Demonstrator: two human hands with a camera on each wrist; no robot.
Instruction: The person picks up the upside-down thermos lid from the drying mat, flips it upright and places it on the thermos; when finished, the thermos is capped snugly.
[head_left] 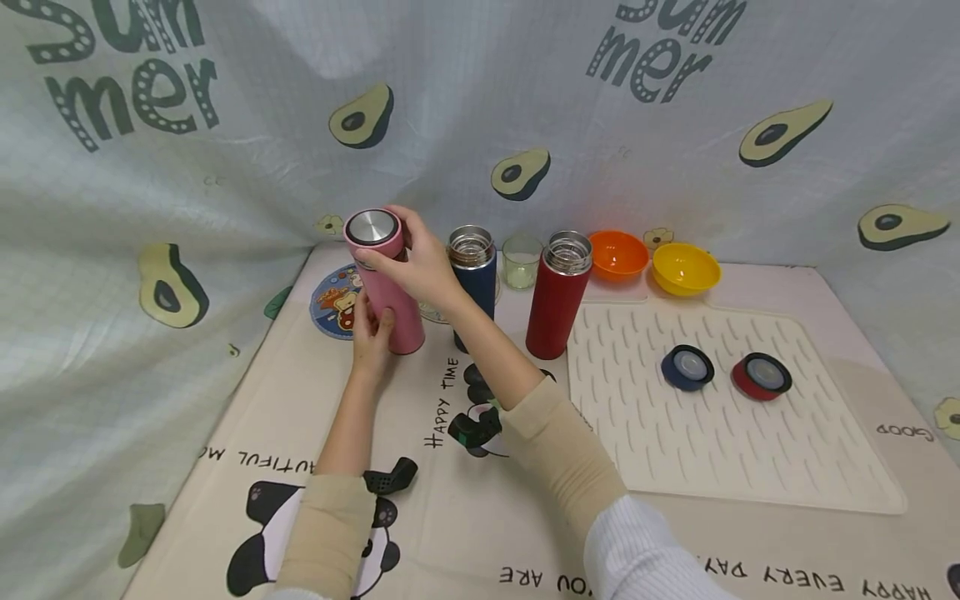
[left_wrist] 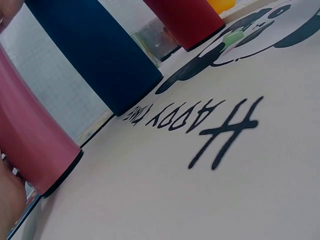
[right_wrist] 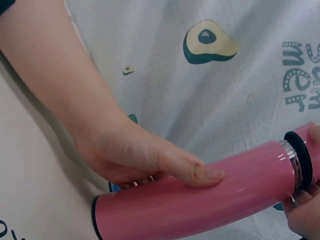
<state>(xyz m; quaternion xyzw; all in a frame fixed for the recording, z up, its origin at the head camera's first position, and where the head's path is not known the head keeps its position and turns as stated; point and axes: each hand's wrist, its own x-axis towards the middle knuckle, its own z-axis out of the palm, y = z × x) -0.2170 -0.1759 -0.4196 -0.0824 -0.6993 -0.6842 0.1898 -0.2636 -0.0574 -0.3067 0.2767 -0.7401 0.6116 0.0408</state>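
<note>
The pink flask (head_left: 386,287) stood upright at the back-left of the table mat (head_left: 465,517), just left of the blue flask (head_left: 474,283). The left hand (head_left: 371,329) was wrapped round its lower body, thumb laid along the side. The right hand (head_left: 420,258) gripped the pink lid (head_left: 372,233) w/ curled fingers; in the right wrist view a gap showed at the neck btwn lid and body.

Risk, as I judged it: the lid could slip or the flask tip if the lower grip loosened while the top was turned, and it could knock the blue flask right beside it.

Blue flask and red flask (head_left: 558,292) both stood open; contents couldn't be told. Their lids, blue lid (head_left: 687,367) and red lid (head_left: 761,376), lay on the white drying mat (head_left: 675,450). A small glass (head_left: 522,260), orange bowl (head_left: 617,254) and yellow bowl (head_left: 686,268) looked empty.
</note>
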